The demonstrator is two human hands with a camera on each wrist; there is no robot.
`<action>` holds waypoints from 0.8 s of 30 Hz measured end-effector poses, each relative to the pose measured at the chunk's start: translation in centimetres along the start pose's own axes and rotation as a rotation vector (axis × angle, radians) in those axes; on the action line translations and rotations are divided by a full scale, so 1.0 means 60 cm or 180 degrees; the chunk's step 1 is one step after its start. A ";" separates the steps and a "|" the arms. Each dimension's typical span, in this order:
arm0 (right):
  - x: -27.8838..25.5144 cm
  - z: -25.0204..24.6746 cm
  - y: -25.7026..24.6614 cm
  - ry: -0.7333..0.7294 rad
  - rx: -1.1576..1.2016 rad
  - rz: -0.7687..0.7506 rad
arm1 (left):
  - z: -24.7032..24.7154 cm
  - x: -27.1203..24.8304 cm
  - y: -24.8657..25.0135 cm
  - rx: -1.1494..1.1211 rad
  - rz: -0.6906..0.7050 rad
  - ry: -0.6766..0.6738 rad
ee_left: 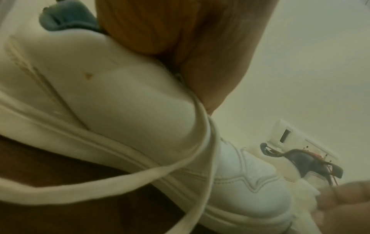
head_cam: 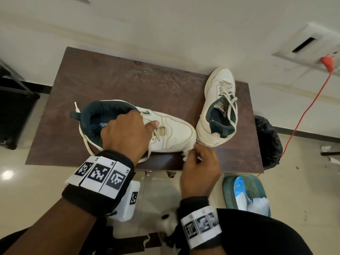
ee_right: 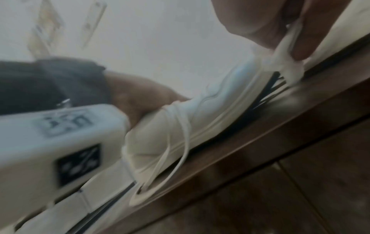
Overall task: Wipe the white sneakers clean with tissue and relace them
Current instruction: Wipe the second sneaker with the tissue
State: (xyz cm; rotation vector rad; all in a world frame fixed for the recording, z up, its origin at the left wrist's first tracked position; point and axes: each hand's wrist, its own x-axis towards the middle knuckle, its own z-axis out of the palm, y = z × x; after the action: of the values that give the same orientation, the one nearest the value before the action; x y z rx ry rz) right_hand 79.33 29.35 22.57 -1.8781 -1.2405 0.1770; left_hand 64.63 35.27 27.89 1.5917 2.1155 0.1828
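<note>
Two sneakers are seen on the brown worktop (head_cam: 103,83) from the head view. The near sneaker (head_cam: 171,133) lies across the front edge, toe to the right, and is gripped at the collar by the left hand (head_cam: 127,133), fingers curled over the tongue area, thumb by the lace holes. Its lace (head_cam: 88,146) is mostly pulled out and trails loose off the heel side. The far sneaker (head_cam: 219,109) sits at the right, heel toward the person, laces loose, and touches or nearly touches the near one's toe. A bit of tissue (head_cam: 185,153) is pinched in the right hand (head_cam: 200,166) right at the near sneaker's toe sole edge. A black bag (head_cam: 268,140) is parked past the worktop's right end, with a green basket (head_cam: 231,192) on the floor and an orange cable (head_cam: 301,115) running down the wall.

From the left wrist view, the sneaker's side (ee_left: 128,98) is filling most of the frame, with the hand's fingers (ee_left: 180,31) clamped over its top and the lace (ee_left: 112,185) looped in front. It's blurry.

From the right wrist view, the tissue (ee_right: 284,55) is seen squeezed between finger and thumb, pressed against the sole's toe end, just above the worktop (ee_right: 260,142). The left hand (ee_right: 140,95) is seen holding the sneaker further back. Also pretty blurred.
</note>
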 end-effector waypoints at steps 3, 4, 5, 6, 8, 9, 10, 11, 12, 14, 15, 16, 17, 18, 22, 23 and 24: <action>0.031 0.000 0.015 0.0067 0.0215 0.0605 | 0.000 0.003 0.000 -0.0006 -0.0002 0.0013; 0.033 0.004 0.013 -0.0003 0.0349 0.0690 | 0.000 0.004 0.000 -0.0014 -0.0003 0.0021; 0.032 0.007 0.010 -0.0020 0.0493 0.0838 | 0.000 0.004 0.001 -0.0022 -0.0008 0.0027; 0.028 0.009 0.007 0.0002 0.0630 0.1075 | 0.001 0.003 0.001 -0.0027 -0.0008 0.0034; 0.012 0.011 -0.001 0.0051 0.0836 0.1550 | 0.002 0.002 0.002 -0.0021 0.0018 0.0071; 0.001 0.013 -0.006 0.0018 0.0902 0.1712 | 0.003 0.002 0.002 -0.0015 0.0027 0.0080; -0.011 0.016 -0.011 -0.0053 0.0969 0.1835 | 0.003 0.002 0.001 -0.0015 0.0026 0.0088; -0.021 0.019 -0.017 -0.0147 0.1034 0.1924 | 0.003 0.002 0.001 -0.0019 0.0025 0.0091; -0.027 0.020 -0.021 -0.0225 0.1072 0.1967 | 0.002 0.001 0.002 -0.0029 0.0021 0.0091; -0.027 0.020 -0.027 -0.0249 0.1056 0.1927 | 0.002 0.001 0.004 -0.0042 0.0020 0.0097; -0.022 0.020 -0.028 -0.0213 0.1014 0.1885 | 0.001 0.002 0.003 -0.0047 0.0022 0.0098; -0.014 0.020 -0.028 -0.0174 0.0951 0.1821 | 0.001 0.002 0.003 -0.0062 0.0022 0.0091; -0.006 0.019 -0.027 -0.0153 0.0875 0.1733 | 0.001 0.004 0.003 -0.0088 0.0019 0.0083; 0.003 0.018 -0.027 -0.0150 0.0797 0.1642 | 0.001 0.005 0.003 -0.0122 0.0013 0.0074; 0.022 0.018 -0.027 -0.0153 0.0530 0.1431 | 0.000 0.009 0.004 -0.0160 0.0024 0.0067; 0.024 0.017 -0.024 -0.0151 0.0484 0.1408 | 0.000 0.009 0.003 -0.0161 0.0024 0.0063; 0.027 0.016 -0.021 -0.0134 0.0462 0.1398 | 0.000 0.008 0.003 -0.0155 0.0024 0.0053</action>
State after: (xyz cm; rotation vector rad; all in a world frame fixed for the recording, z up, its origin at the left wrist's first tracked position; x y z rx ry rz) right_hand 78.76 31.37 23.40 -2.0017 -0.8018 0.5292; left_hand 64.67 35.80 27.84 1.5753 2.1018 0.2489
